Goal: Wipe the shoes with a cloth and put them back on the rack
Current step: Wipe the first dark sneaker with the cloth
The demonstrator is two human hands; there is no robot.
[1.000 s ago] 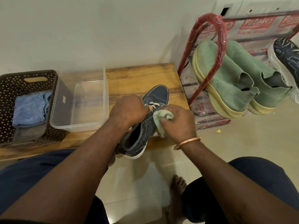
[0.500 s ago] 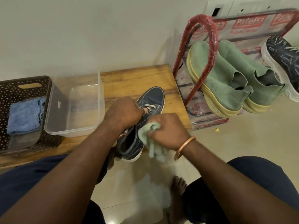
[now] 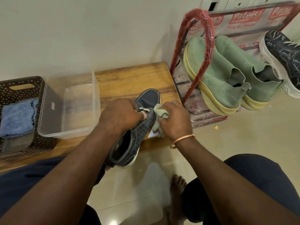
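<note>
Your left hand (image 3: 120,114) gripped the navy shoe (image 3: 141,132) at the bench's (image 3: 129,75) near edge, while your right hand (image 3: 175,120) pinched one green cloth (image 3: 160,111) against it. One tub (image 3: 65,135) and one basket (image 3: 9,96) sat left. The rack (image 3: 210,38) on the right held three other shoes (image 3: 215,78).

**Occlusions and crops**

The left hand (image 3: 120,114) covers the navy shoe (image 3: 142,129) mid-upper, so we see only a bit of lace. The right hand (image 3: 176,120) balls up the green cloth (image 3: 160,111). Its fingers (image 3: 163,123) curl under, tips hidden, and we can't tell where the cloth meets the shoe. The brown basket (image 3: 21,85) and desk (image 3: 123,80) are cut by the left edge. The black shoe (image 3: 282,51) is cropped at the right edge, and the rack (image 3: 208,28) at the top. The small print on the rack label is unreadable.
</note>
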